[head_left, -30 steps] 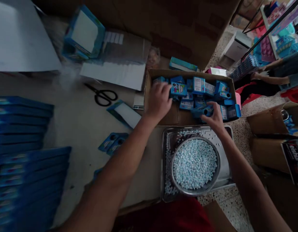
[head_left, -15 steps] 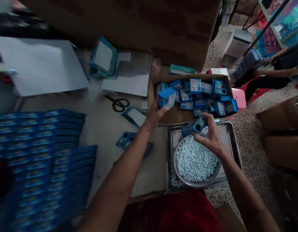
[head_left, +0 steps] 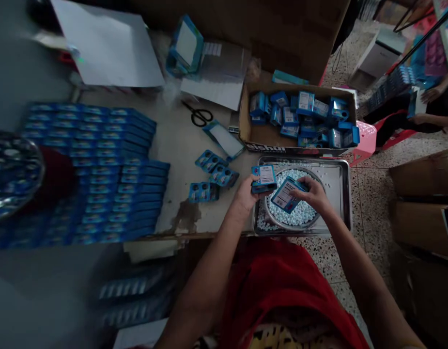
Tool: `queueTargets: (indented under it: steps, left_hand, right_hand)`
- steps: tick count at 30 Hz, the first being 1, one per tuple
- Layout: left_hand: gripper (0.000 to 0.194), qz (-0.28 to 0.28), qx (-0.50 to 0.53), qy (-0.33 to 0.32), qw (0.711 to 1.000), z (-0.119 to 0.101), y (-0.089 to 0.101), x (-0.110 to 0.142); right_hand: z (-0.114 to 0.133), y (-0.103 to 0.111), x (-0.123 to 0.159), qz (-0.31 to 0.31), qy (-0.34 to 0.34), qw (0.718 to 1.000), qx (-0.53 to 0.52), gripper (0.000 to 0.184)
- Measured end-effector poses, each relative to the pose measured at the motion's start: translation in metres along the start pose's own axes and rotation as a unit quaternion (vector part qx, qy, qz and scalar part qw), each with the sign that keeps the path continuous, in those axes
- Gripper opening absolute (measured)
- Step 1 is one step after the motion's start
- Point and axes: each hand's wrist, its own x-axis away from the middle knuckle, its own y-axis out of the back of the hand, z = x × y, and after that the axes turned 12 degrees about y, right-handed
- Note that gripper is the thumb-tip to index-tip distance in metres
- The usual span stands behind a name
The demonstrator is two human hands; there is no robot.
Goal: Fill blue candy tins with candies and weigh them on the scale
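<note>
My left hand (head_left: 246, 194) is closed round a small blue box (head_left: 264, 177), its white printed panel facing up. In my right hand (head_left: 313, 195) is another small blue box (head_left: 287, 194), held tilted over the bowl with its printed side toward me. Under both hands a round metal bowl (head_left: 316, 226) holds many small pale blue and white pellets (head_left: 294, 217). The bowl stands in a metal tray (head_left: 332, 194), where loose pellets lie too. Behind the tray, a cardboard carton (head_left: 270, 139) contains several more blue boxes (head_left: 305, 102).
Rows of stacked blue boxes (head_left: 111, 169) cover the table's left side. Several blue boxes with round holes (head_left: 211, 160) lie left of my hands, near black scissors (head_left: 201, 116) and a flat blue-edged piece (head_left: 225, 138). At far right another person's arm (head_left: 436, 94) shows.
My left hand has come back from the carton with its blue box to beside the bowl. The right-hand box has turned, showing its printed side. My view has shifted left and down.
</note>
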Motion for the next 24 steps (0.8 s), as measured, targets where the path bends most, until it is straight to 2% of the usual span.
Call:
queueTargets:
  steps: [3, 7, 10, 12, 14, 16, 18, 20, 22, 24]
  left_hand:
    - [0.062, -0.034, -0.042, -0.020, 0.998, 0.017, 0.015, 0.005]
    - [0.080, -0.045, -0.107, -0.017, 0.993, 0.040, 0.022, 0.019]
    - [0.083, -0.022, -0.197, -0.026, 0.980, 0.056, 0.018, 0.032]
    - [0.085, 0.003, -0.253, -0.032, 0.967, 0.061, 0.017, 0.038]
    - [0.089, 0.019, -0.288, -0.041, 0.957, 0.059, 0.021, 0.043]
    - [0.093, 0.027, -0.319, -0.059, 0.946, 0.051, 0.028, 0.045]
    - [0.094, 0.022, -0.362, -0.077, 0.929, 0.038, 0.034, 0.045]
    - [0.086, 0.016, -0.423, -0.094, 0.901, 0.024, 0.034, 0.043]
    - [0.072, 0.039, -0.487, -0.094, 0.867, 0.013, 0.026, 0.039]
    - [0.060, 0.087, -0.517, -0.080, 0.848, 0.005, 0.014, 0.035]
  right_hand:
    - [-0.006, 0.007, 0.019, -0.015, 0.111, 0.986, 0.123, 0.040]
    - [-0.010, 0.003, 0.033, -0.057, 0.253, 0.932, 0.253, 0.030]
    - [-0.018, -0.008, 0.039, -0.060, 0.291, 0.906, 0.300, 0.026]
    - [-0.020, -0.011, 0.041, -0.060, 0.297, 0.901, 0.310, 0.025]
    - [-0.017, -0.004, 0.042, -0.067, 0.299, 0.904, 0.298, 0.027]
    - [-0.008, 0.013, 0.040, -0.061, 0.297, 0.916, 0.263, 0.030]
    - [0.004, 0.033, 0.033, 0.009, 0.284, 0.939, 0.194, 0.036]
    - [0.014, 0.047, 0.020, 0.143, 0.255, 0.952, 0.092, 0.045]
    - [0.018, 0.048, 0.004, 0.266, 0.209, 0.941, -0.007, 0.058]
    - [0.014, 0.037, -0.011, 0.317, 0.164, 0.932, -0.055, 0.067]
